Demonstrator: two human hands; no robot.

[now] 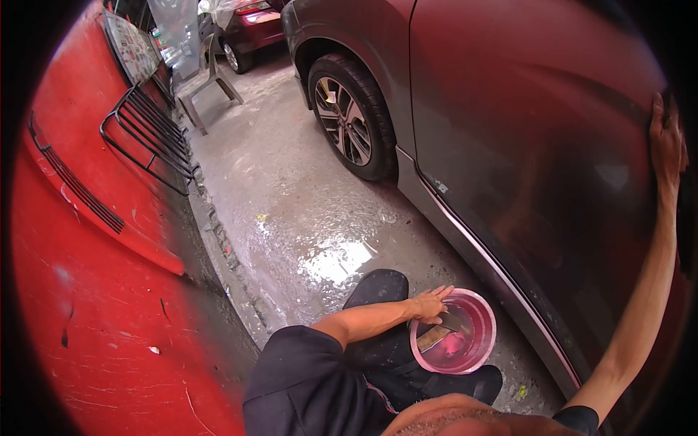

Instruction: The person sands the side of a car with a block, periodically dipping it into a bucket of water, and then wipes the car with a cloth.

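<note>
My left hand [430,305] reaches over the near-left rim of a pink plastic basin [488,341], with its fingers stretched out and apart. Inside the basin lie a tan, flat block [434,338] and a dark grey flat piece [458,320], just below that hand; shiny liquid seems to cover the bottom. On the far right, my right hand [666,142] is laid against the dull, dark grey-red side of a car [509,145], fingers extended. Nothing shows in either hand. The basin stands on the floor between my bent legs, close to the car's lower sill.
The car's front wheel [349,112] is ahead. A red wall [94,291] runs along the left, with a black metal rack [149,134] leaning on it. A plastic chair [209,86] and another car [251,33] stand farther back. The concrete floor [291,196] is wet.
</note>
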